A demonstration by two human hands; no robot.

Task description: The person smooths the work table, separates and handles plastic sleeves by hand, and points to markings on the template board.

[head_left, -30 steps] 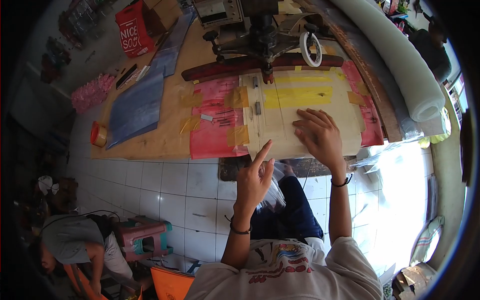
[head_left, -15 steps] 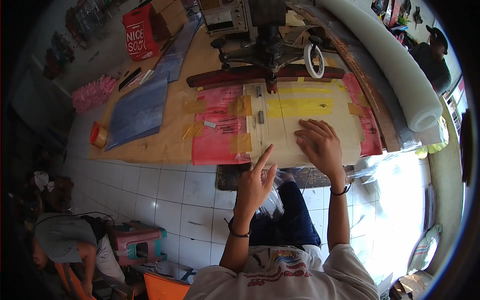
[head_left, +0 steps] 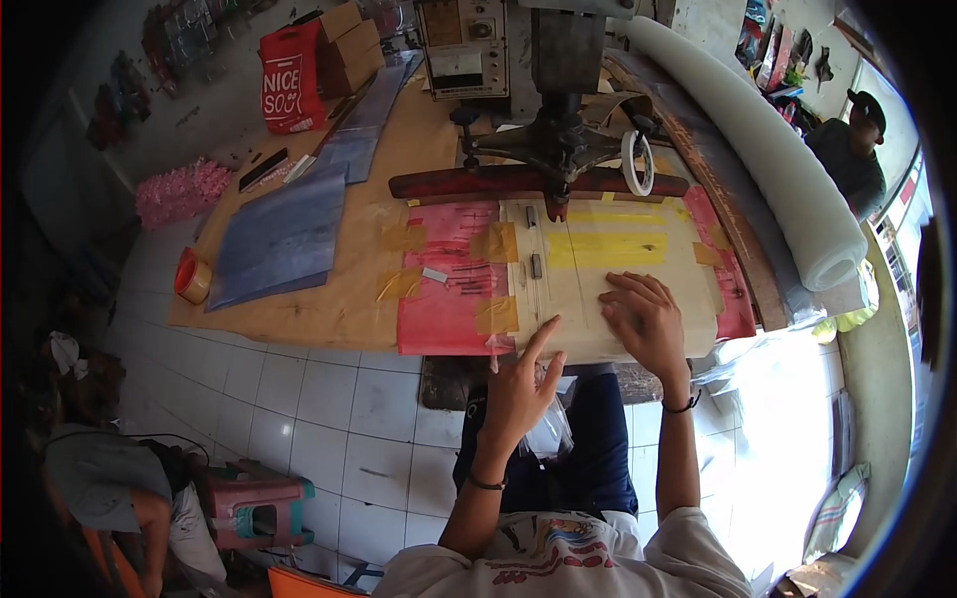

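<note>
Hands hold their pose as the view tips up

The head view has tilted over the last second, so the bench sits lower in the picture and more of the press shows; the flat cream board (head_left: 583,324) still lies before the dark red-brown bar (head_left: 469,185), which suggests the work itself has not moved on. The bare right hand (head_left: 648,324) is spread over the board's near right part, its fingers loosely bent (contact is hard to judge). The bare left hand (head_left: 520,394) is at the near edge, index finger and thumb apart; whether its other fingers grip the crumpled clear plastic (head_left: 548,434) below, I cannot tell.

The board looks smooth and stiff, crossed by glossy yellow tape (head_left: 608,249) and bearing small grey blocks (head_left: 536,265). Beneath it, a scored pinkish-red sheet (head_left: 439,329) is fixed by translucent amber tape (head_left: 495,315). A soft white roll (head_left: 758,130) lies to the right.
</note>
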